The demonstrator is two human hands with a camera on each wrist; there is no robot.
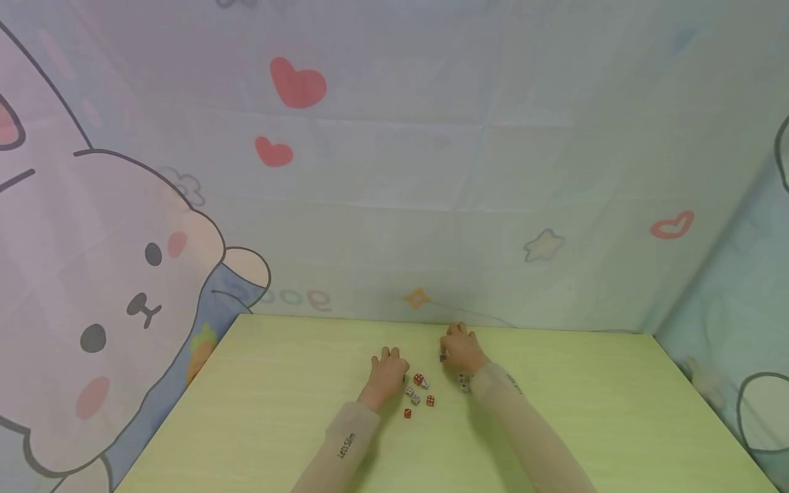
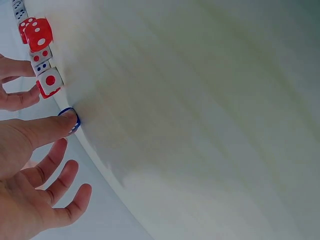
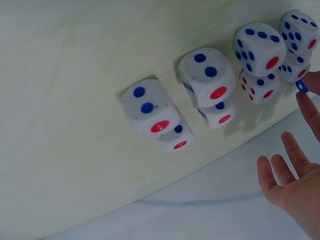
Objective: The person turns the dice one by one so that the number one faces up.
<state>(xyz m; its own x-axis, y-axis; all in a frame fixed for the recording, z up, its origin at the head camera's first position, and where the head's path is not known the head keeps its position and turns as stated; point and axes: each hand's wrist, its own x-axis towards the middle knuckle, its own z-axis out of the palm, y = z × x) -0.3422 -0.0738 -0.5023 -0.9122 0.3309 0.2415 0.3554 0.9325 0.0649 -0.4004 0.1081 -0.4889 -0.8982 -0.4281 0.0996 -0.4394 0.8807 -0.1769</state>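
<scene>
The left hand point(image 1: 386, 375) is low over the table, left of a loose group of dice. In the left wrist view its thumb presses a blue die point(image 2: 74, 121), with the index finger mostly hidden behind; the other fingers are loosely bent. Farther back, the right hand point(image 1: 464, 351) pinches a small blue die point(image 3: 302, 86) between thumb and index finger, partly cut off by the right wrist view's edge. Beside that hand are several white dice point(image 3: 207, 75) with blue and red pips, in overlapping pairs; whether they are stacked I cannot tell.
Between the hands lie red dice point(image 1: 430, 400) and white dice point(image 1: 416, 399). One more red die point(image 1: 407, 413) is closer to the front. The pale yellow-green table point(image 1: 277, 383) ends at a printed cloth backdrop point(image 1: 382, 260) with a cartoon rabbit at left.
</scene>
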